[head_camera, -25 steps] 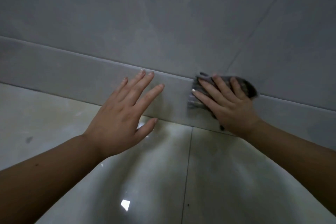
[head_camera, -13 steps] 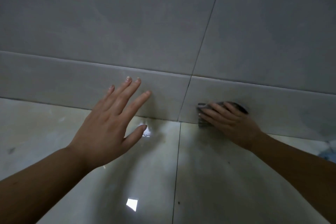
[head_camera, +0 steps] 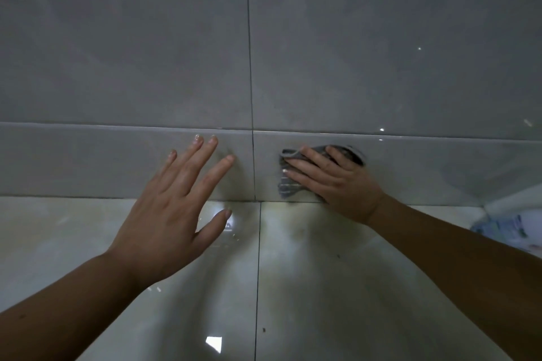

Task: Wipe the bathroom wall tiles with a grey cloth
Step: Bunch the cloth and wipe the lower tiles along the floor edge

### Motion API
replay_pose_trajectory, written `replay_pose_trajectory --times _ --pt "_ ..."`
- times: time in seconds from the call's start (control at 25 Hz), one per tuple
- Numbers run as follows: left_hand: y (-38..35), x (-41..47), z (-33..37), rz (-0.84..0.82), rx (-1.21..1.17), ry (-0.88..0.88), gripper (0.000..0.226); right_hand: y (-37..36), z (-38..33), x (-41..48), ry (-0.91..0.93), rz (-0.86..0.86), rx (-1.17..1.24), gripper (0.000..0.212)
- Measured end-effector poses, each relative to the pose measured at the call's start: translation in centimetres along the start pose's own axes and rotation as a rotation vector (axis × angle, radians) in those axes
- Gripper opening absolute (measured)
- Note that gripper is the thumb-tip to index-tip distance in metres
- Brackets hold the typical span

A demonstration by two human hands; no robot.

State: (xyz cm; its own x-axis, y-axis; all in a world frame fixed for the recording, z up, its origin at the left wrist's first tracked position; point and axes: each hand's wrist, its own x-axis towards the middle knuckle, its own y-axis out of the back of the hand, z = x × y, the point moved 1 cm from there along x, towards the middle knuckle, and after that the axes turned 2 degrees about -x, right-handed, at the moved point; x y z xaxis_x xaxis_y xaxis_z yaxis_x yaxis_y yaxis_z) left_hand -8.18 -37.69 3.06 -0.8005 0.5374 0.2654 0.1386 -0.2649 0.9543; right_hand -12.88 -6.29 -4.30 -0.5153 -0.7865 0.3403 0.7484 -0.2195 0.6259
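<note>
The right hand (head_camera: 337,182) presses the grey cloth (head_camera: 289,184) flat-fingered against the skirting tile (head_camera: 425,167); the left hand (head_camera: 173,208), fingers spread, reaches toward the wall, holding nothing.

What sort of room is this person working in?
Probably a bathroom or another wet room: large glossy grey wall tiles meet shiny pale floor tiles at a tiled skirting strip, where the right hand presses a grey cloth.

Grey wall tiles (head_camera: 117,53) meet a glossy pale floor (head_camera: 322,287) carrying a bright glint (head_camera: 213,343).
</note>
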Motion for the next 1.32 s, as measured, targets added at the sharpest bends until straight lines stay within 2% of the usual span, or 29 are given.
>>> replay_pose_trajectory --times 0.08,0.24,0.44,0.6,0.76,0.92,1.04,1.16,1.24,1.28,1.32 --pt "0.2 -0.1 0.2 0.005 -0.002 -0.002 0.068 1.0 1.5 -0.5 -0.093 0.043 0.036 0.053" --pt "-0.2 0.3 1.2 -0.007 0.000 -0.023 0.068 2.3 2.7 1.3 -0.211 0.103 0.115 0.050" --pt "-0.7 1.7 3.1 -0.011 -0.022 -0.054 0.068 1.7 2.3 -1.0 -0.111 0.013 0.096 0.054" --pt "-1.3 2.2 4.5 -0.027 -0.057 -0.064 0.067 3.5 3.0 -0.7 -0.162 0.067 0.172 0.036" --pt "-1.8 3.1 6.1 -0.036 -0.098 -0.078 0.067 5.7 3.6 1.0 -0.352 0.225 0.244 0.021" --pt "-2.1 4.3 7.8 -0.041 -0.189 -0.044 0.061 7.9 4.6 2.2 -0.604 0.215 0.520 0.020" --pt "-2.4 5.6 9.2 -0.027 -0.304 0.021 0.054 8.8 4.7 2.2 -0.787 0.166 0.727 0.009" --pt "-2.4 7.2 9.4 -0.021 -0.348 0.094 0.050 8.4 4.2 2.6 -0.948 0.088 0.835 0.029" --pt "-2.1 8.0 9.1 -0.037 -0.376 0.138 0.052 8.7 3.7 3.1 -1.135 -0.039 0.897 0.036" --pt "-1.9 8.3 8.9 -0.049 -0.392 0.148 0.052 8.9 3.4 3.2 -1.225 -0.117 1.005 0.037" --pt "-1.7 8.5 8.8 -0.064 -0.417 0.147 0.052 9.1 3.1 3.3 -1.296 -0.191 1.229 0.037"
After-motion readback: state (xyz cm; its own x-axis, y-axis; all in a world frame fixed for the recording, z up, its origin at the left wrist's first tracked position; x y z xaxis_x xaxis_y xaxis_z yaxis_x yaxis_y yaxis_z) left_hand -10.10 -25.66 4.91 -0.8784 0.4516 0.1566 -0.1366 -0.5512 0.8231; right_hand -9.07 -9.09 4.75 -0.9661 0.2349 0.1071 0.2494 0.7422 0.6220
